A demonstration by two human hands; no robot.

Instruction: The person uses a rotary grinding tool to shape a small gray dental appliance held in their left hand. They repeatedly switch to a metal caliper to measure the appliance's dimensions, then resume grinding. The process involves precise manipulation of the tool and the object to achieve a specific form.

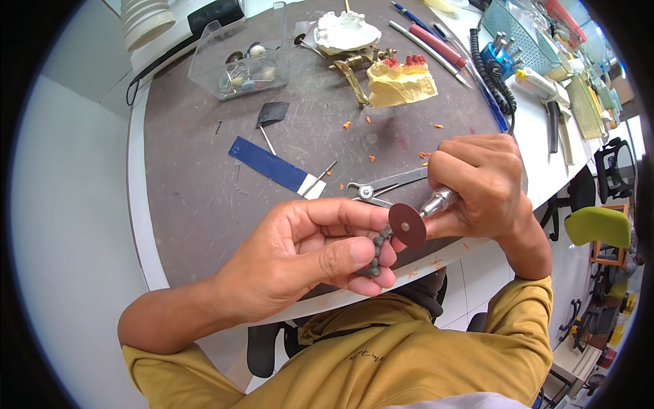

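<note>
My left hand (303, 255) pinches a small dark grey dental bridge framework (377, 253), a curved row of tooth-shaped lumps, between thumb and fingers. Part of it is hidden by the thumb. A silver rotary handpiece (441, 200) is gripped in my right hand (477, 177). On its tip sits a dark red abrasive disc (402, 232), right beside the framework's upper end; whether they touch I cannot tell. Behind the disc lies a metal caliper (366, 192). Further back is a yellow dental model with red teeth (403, 80) on a brass articulator (351, 83).
A clear plastic box of small burs (238, 75) stands at the back left. On the grey mat lie a blue strip (267, 165), a black square (273, 112) and orange crumbs (372, 159). Pens, a knife and a coiled black cord (501, 85) line the right side, near teal baskets (511, 34).
</note>
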